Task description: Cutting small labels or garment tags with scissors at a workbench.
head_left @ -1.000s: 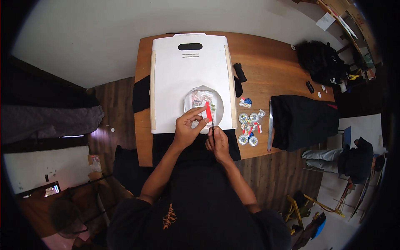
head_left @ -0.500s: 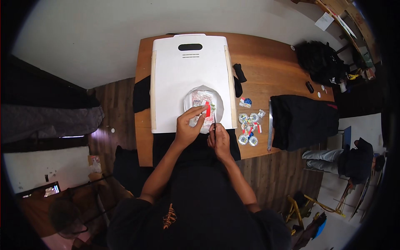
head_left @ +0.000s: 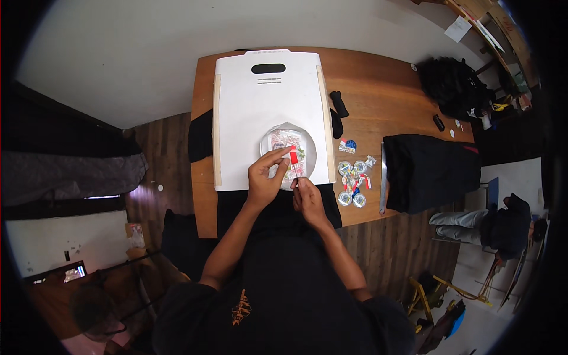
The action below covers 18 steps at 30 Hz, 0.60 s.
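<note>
In my left hand a small red and white piece is pinched between thumb and fingers. My right hand grips a thin, dark, pointed tool, its tip close to that piece; its exact kind is too small to make out. Both hands are over a round white opening or dish in the lower part of a white panel. Inside the round rim lies a printed clear packet with reddish and green marks. Fingers hide part of it.
Right of the panel, several round silvery pieces and small red, white and blue bits lie on the wooden table. Folded black cloth, a metal ruler and a black bag are farther right. Another person is at the far right.
The pointed tool in my right hand has tilted left, toward the red and white piece. That piece has turned slightly in my left hand. Both hands stay over the round opening.
</note>
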Each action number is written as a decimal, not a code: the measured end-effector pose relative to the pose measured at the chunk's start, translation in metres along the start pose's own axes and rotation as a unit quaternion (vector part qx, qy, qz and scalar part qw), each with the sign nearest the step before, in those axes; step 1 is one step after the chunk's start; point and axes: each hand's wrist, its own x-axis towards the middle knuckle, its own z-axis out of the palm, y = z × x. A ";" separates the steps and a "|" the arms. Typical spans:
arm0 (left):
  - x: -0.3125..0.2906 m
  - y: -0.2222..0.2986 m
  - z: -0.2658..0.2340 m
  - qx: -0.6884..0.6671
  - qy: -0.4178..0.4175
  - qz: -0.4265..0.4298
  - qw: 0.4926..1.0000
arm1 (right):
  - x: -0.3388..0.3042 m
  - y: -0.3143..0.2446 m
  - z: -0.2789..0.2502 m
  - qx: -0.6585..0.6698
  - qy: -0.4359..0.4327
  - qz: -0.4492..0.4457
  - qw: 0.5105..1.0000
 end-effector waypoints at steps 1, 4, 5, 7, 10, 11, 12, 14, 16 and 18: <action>0.000 0.000 0.001 -0.030 0.014 -0.002 0.999 | -0.001 0.002 -0.002 0.000 0.000 -0.001 1.000; 0.001 0.003 -0.002 -0.044 0.011 -0.020 0.999 | -0.007 0.003 -0.007 0.010 0.002 0.011 1.000; 0.000 -0.001 -0.004 -0.045 0.010 -0.019 0.999 | -0.008 0.000 -0.006 0.025 0.006 0.003 1.000; -0.004 -0.013 -0.009 -0.064 0.017 -0.057 0.996 | -0.010 -0.005 -0.003 0.038 0.010 -0.006 0.999; -0.005 -0.008 -0.004 -0.064 -0.002 -0.040 0.997 | -0.009 -0.010 0.000 0.045 0.022 -0.018 0.999; -0.006 -0.009 -0.004 -0.065 -0.003 -0.038 0.997 | -0.008 -0.012 0.001 0.047 0.022 -0.022 0.998; -0.007 -0.011 -0.003 -0.060 -0.012 -0.034 0.998 | -0.007 -0.013 0.002 0.050 0.021 -0.025 0.998; -0.008 -0.010 -0.002 -0.056 -0.024 -0.028 0.998 | -0.006 -0.011 0.003 0.044 0.020 -0.034 0.998; -0.009 -0.005 0.000 -0.060 -0.016 -0.039 0.997 | -0.008 -0.011 0.004 0.039 0.020 -0.044 0.998; -0.010 -0.004 -0.001 -0.068 -0.022 -0.045 0.996 | -0.013 -0.011 0.008 0.036 0.017 -0.044 0.998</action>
